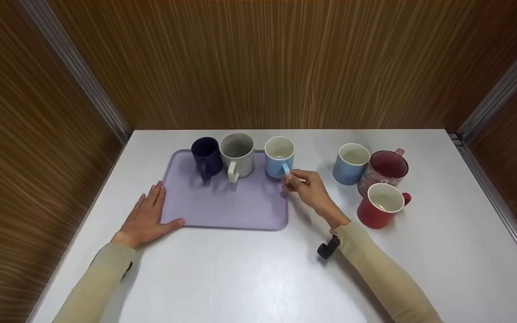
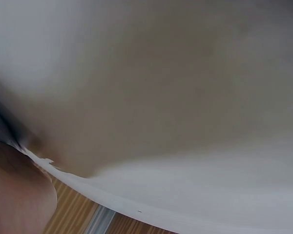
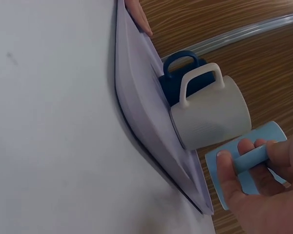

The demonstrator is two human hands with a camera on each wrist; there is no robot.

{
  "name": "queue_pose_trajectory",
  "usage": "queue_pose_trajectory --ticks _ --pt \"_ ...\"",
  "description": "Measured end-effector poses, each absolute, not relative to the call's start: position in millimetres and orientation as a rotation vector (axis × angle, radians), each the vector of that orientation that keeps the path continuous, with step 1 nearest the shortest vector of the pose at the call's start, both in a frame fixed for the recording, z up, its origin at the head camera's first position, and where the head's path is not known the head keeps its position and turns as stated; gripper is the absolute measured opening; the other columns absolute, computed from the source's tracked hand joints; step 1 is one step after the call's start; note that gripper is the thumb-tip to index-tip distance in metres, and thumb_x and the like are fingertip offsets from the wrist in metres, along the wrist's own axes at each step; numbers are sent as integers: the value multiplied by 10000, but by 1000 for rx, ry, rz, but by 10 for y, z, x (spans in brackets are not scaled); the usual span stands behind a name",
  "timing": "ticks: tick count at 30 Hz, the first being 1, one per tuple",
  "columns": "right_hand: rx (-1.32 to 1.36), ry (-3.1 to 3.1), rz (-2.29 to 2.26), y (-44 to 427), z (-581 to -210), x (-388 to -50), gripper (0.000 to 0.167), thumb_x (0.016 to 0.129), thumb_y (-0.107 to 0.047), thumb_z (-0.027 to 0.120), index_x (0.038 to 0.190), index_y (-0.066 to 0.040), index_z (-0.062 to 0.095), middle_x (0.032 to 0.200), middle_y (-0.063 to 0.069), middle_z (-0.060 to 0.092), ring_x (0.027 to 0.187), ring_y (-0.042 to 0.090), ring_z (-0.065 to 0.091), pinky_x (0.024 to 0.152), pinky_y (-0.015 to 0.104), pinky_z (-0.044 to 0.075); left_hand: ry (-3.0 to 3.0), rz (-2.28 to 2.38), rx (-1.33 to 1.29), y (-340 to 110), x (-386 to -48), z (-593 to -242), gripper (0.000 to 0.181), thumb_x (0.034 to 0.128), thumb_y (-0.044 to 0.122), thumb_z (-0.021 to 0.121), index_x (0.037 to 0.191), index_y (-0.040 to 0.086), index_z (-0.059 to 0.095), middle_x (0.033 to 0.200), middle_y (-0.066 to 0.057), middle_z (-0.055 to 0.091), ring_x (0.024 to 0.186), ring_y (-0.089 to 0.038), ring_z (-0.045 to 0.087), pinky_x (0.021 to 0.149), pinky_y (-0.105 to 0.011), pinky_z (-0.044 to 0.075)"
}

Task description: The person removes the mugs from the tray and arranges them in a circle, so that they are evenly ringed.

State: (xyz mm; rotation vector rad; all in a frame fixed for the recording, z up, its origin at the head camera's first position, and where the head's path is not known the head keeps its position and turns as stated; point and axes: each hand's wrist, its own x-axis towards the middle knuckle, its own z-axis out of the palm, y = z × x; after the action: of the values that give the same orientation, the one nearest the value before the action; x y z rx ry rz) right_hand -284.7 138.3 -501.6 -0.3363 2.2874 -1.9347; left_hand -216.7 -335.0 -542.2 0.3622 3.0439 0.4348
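Head view: right hand (image 1: 311,188) pinches blue mug (image 1: 274,165) by handle (image 1: 286,169), likely best hold; probably stiff, breakable. Left hand (image 1: 146,219) flat, tray's (image 1: 222,208) left.

You are looking down at a white table (image 1: 236,273), where a purple tray (image 1: 222,208) is lying with one long side facing you; to the tray's right, three mugs are standing close together: a blue mug (image 1: 348,172), a patterned pink mug (image 1: 386,167) beside it, and a red mug (image 1: 374,213) sitting nearest you
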Motion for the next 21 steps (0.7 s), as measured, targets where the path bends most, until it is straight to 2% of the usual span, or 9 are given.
queue_pose_trajectory --ticks 4,21 --pt "-401 2327 -1919 1491 -4984 -2795 298 1104 -75 575 1299 112 700 1157 284 744 1016 269 772 906 310 645 3049 448 366 -3351 -2165 -5412 1217 943 763 608 1680 -68 110 1792 -220 40 1660 -428 70 1331 -620 83" --pt "-396 2322 -2031 1940 -5014 -2576 226 1096 20 528 1191 201 626 1019 166 685 880 128 721 869 250 637 3038 437 372 -3362 -2178 -5439 1219 948 761 601 1674 -82 102 1789 -235 32 1658 -439 60 1330 -626 81"
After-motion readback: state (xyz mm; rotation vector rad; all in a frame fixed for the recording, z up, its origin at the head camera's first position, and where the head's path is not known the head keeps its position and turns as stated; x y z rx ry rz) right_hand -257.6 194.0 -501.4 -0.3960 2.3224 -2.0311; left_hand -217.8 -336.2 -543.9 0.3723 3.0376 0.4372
